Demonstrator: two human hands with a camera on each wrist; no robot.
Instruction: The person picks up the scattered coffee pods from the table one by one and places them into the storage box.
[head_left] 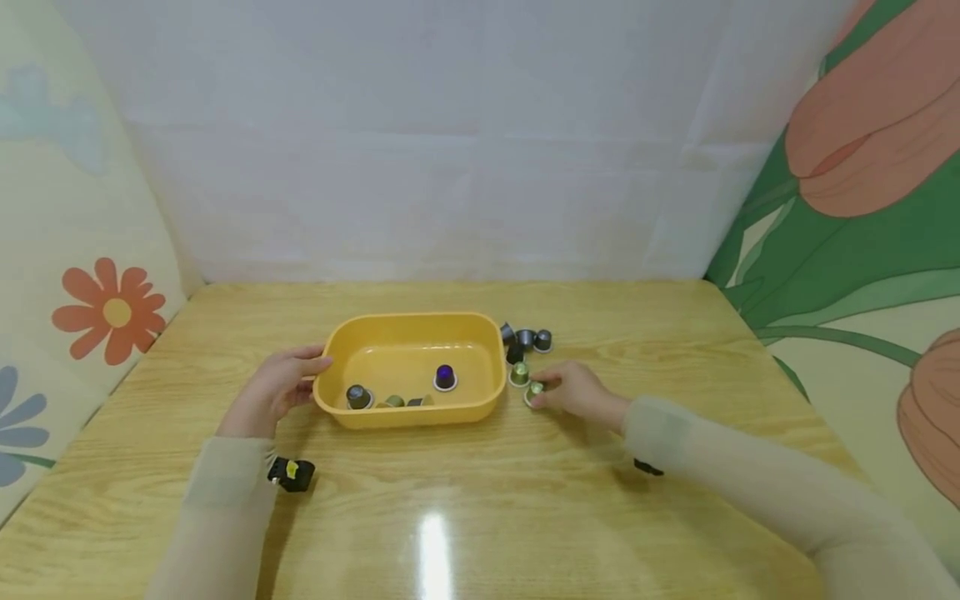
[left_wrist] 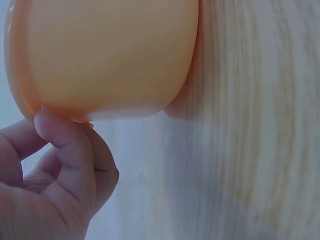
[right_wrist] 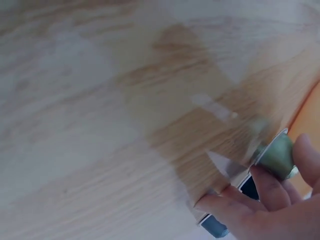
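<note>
My left hand [head_left: 273, 387] grips the left end of a yellow plastic tub [head_left: 420, 415], its fingertips at the rim. In the left wrist view, the thumb and bent fingers meet the tub's edge [left_wrist: 12, 75]. On the tub's right side, my right hand [head_left: 579, 392] pinches a light green coffee capsule [head_left: 533, 390] between thumb and fingers; the right wrist view shows that green capsule [right_wrist: 278, 156] close up. Another green capsule [head_left: 520, 372] stands beside it, near the tub wall. Inside the tub are a purple capsule [head_left: 445, 377], a dark grey capsule [head_left: 358, 395] and several partly hidden ones.
Behind the green capsules, several dark capsules [head_left: 526, 339] cluster at the tub's right back corner. A black capsule [head_left: 514, 353] is among them. Everything stands on a wooden table [head_left: 525, 500], with a white backdrop [head_left: 450, 167] behind and flower-patterned panels at both sides.
</note>
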